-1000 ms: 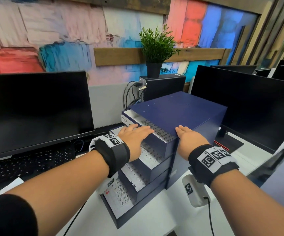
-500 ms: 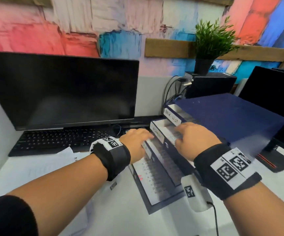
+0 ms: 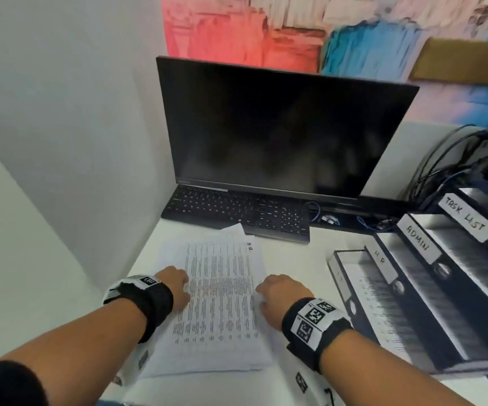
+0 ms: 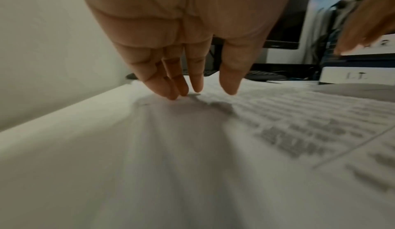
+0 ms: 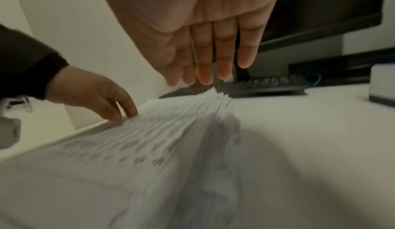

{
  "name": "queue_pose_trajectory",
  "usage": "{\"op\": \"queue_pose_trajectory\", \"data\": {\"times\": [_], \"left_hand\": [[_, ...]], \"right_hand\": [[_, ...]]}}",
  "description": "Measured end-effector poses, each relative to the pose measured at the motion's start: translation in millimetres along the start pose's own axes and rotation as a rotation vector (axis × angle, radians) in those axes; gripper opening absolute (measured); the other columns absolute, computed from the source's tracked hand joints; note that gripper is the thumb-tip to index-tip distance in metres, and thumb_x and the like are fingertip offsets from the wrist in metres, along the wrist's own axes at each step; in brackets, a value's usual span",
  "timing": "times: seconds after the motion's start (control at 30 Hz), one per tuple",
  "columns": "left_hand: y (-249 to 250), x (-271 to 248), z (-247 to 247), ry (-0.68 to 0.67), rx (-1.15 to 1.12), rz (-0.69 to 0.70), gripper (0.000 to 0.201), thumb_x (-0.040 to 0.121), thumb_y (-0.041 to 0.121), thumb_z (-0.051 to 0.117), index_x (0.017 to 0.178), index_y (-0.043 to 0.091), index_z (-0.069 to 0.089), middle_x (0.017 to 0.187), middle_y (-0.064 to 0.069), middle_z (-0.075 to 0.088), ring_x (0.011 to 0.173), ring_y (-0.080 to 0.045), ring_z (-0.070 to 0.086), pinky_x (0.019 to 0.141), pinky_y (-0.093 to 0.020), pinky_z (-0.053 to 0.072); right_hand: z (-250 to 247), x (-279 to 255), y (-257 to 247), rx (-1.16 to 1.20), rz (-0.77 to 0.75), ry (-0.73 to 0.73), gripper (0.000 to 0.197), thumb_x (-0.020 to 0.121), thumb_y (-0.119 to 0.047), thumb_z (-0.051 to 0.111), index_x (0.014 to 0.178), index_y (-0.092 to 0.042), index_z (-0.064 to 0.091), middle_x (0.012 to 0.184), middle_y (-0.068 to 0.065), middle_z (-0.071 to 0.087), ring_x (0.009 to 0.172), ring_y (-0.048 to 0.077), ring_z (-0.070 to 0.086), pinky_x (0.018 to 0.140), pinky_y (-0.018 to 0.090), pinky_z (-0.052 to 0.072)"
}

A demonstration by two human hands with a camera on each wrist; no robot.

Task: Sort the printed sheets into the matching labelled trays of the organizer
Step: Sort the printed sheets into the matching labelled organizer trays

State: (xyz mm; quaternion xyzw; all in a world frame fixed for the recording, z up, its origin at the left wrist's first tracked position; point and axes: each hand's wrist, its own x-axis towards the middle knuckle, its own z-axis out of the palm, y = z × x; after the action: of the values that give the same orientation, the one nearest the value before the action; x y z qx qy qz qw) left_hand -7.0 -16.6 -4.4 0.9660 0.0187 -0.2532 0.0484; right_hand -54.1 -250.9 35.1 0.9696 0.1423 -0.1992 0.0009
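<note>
desk, both hands flanking sheets

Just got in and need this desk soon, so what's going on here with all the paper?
A person is sorting printed sheets into a tiered organizer with trays labelled H.R., ADMIN and TASK LIST. Right now both hands are at the stack of sheets lying before the keyboard: the left hand touches its left edge with straight fingers, the right hand is at its right edge. The top sheet is marked "H.R." and nothing is lifted yet.

Bare desk at two o'clock lets me pass; keyboard blocks twelve, organizer three.
</note>
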Motion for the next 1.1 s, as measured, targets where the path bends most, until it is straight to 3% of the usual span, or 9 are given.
{"op": "queue_pose_trajectory", "data": {"times": [0.27, 0.5, 0.6, 0.7, 0.77, 0.87, 0.93, 1.03, 1.1], "left_hand": [[-37, 11, 5, 0.042, -0.161, -0.124, 0.047, 0.084, 0.042, 0.057, 0.118, 0.011, 0.051, 0.121, -0.007, 0.054, 0.106, -0.024, 0.055, 0.086, -0.03, 0.045], [-40, 15, 3, 0.04, -0.426, -0.162, 0.058, 0.085, 0.036, 0.061, 0.133, 0.009, 0.044, 0.137, -0.006, 0.05, 0.123, -0.021, 0.049, 0.102, -0.028, 0.04], [-41, 14, 2, 0.074, -0.563, -0.158, 0.054, 0.083, 0.026, 0.066, 0.132, 0.009, 0.048, 0.134, -0.007, 0.053, 0.12, -0.022, 0.052, 0.103, -0.03, 0.041], [-41, 11, 0, 0.101, -0.635, -0.115, 0.031, 0.082, 0.02, 0.068, 0.111, 0.012, 0.062, 0.111, -0.007, 0.063, 0.105, -0.024, 0.06, 0.093, -0.031, 0.049], [-37, 7, -2, 0.107, -0.624, -0.073, 0.009, 0.081, 0.019, 0.068, 0.085, 0.018, 0.061, 0.096, -0.003, 0.063, 0.094, -0.023, 0.062, 0.085, -0.031, 0.052], [-32, 2, -1, 0.153, -0.655, 0.009, 0.02, 0.078, 0.016, 0.07, 0.067, 0.025, 0.055, 0.085, 0.003, 0.059, 0.082, -0.016, 0.056, 0.08, -0.023, 0.048], [-29, -3, -1, 0.239, -0.679, 0.064, 0.021, 0.076, 0.012, 0.071, 0.064, 0.023, 0.058, 0.084, 0.012, 0.053, 0.086, -0.01, 0.052, 0.079, -0.017, 0.039], [-25, -8, -1, 0.297, -0.691, 0.189, 0.027, 0.073, 0.007, 0.072, 0.059, 0.025, 0.057, 0.094, 0.017, 0.049, 0.094, -0.006, 0.051, 0.084, -0.012, 0.034], [-21, -10, -1, 0.281, -0.661, 0.269, 0.033, 0.072, 0.005, 0.072, 0.057, 0.029, 0.054, 0.08, 0.019, 0.051, 0.076, -0.005, 0.051, 0.067, -0.007, 0.035]], "right_hand": [[34, 31, -34, 0.178, 0.234, -0.117, 0.049, 0.084, -0.046, 0.061, 0.12, -0.013, 0.053, 0.123, 0.007, 0.044, 0.109, 0.025, 0.054, 0.088, 0.033, 0.046], [27, 37, -27, 0.292, 0.333, -0.024, 0.044, 0.086, -0.027, 0.062, 0.123, -0.012, 0.042, 0.121, 0.006, 0.053, 0.108, 0.022, 0.056, 0.086, 0.029, 0.046], [24, 35, -23, 0.329, 0.354, 0.025, 0.043, 0.089, -0.019, 0.058, 0.127, -0.012, 0.039, 0.117, 0.006, 0.058, 0.106, 0.021, 0.057, 0.085, 0.028, 0.046], [21, 30, -15, 0.405, 0.397, 0.037, 0.042, 0.086, -0.018, 0.062, 0.124, -0.016, 0.044, 0.11, 0.003, 0.062, 0.102, 0.02, 0.059, 0.084, 0.027, 0.048], [19, 25, -8, 0.392, 0.397, 0.034, 0.02, 0.085, -0.018, 0.061, 0.104, -0.021, 0.053, 0.094, -0.002, 0.062, 0.091, 0.017, 0.059, 0.079, 0.025, 0.05], [21, 18, 1, 0.358, 0.41, 0.058, 0.008, 0.086, -0.019, 0.057, 0.086, -0.021, 0.049, 0.078, -0.006, 0.054, 0.08, 0.017, 0.056, 0.067, 0.023, 0.044], [21, 14, 7, 0.375, 0.434, 0.069, 0.016, 0.085, -0.022, 0.06, 0.095, -0.02, 0.048, 0.092, -0.002, 0.056, 0.086, 0.017, 0.055, 0.074, 0.025, 0.047], [20, 11, 16, 0.408, 0.477, 0.121, 0.06, 0.08, -0.028, 0.07, 0.131, -0.022, 0.039, 0.13, 0.0, 0.044, 0.116, 0.018, 0.049, 0.097, 0.031, 0.045], [15, 10, 19, 0.37, 0.462, 0.194, 0.076, 0.079, -0.033, 0.071, 0.141, -0.024, 0.028, 0.142, -0.002, 0.034, 0.127, 0.019, 0.041, 0.104, 0.036, 0.041]]}}
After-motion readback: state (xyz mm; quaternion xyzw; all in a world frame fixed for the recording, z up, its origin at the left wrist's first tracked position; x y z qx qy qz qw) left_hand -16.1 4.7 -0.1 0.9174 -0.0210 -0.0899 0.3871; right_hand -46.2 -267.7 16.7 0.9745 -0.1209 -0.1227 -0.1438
